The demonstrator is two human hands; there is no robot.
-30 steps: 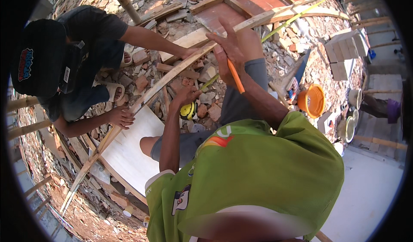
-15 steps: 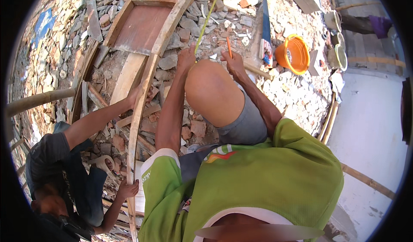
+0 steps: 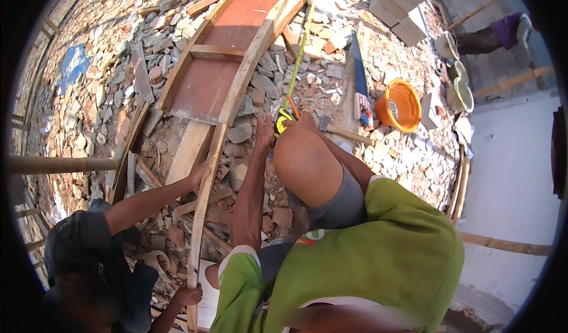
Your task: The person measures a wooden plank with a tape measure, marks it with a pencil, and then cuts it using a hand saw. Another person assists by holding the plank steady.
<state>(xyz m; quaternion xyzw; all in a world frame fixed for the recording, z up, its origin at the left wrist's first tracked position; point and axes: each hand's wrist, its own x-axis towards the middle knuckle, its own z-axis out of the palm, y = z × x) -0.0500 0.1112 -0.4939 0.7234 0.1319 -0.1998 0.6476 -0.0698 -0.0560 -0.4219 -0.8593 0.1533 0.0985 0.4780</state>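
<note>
A yellow-and-black tape measure (image 3: 283, 121) sits between my hands, beyond my bent knee. Its yellow blade (image 3: 300, 51) stretches away toward the far edge of the view. My left hand (image 3: 265, 130) is closed at the left side of the case, its fingers partly hidden. An orange pencil (image 3: 292, 104) sticks up from my closed right hand (image 3: 304, 123), close beside the case. Left of my arm runs a wooden frame (image 3: 234, 94) with reddish panels. A co-worker at the lower left grips its near rail (image 3: 203, 214) with both hands.
Broken brick and stone rubble (image 3: 112, 90) covers the ground. A handsaw (image 3: 359, 66), a hammer (image 3: 349, 134) and an orange bucket (image 3: 399, 105) lie to the right. Grey blocks (image 3: 393, 4) are stacked at the far right, near pale buckets (image 3: 460, 95). A pole (image 3: 65, 165) juts in from the left.
My right hand has moved left with the pencil, up to the tape measure. The tape measure's case now shows between my hands. The view has shifted, so surroundings appear lower.
</note>
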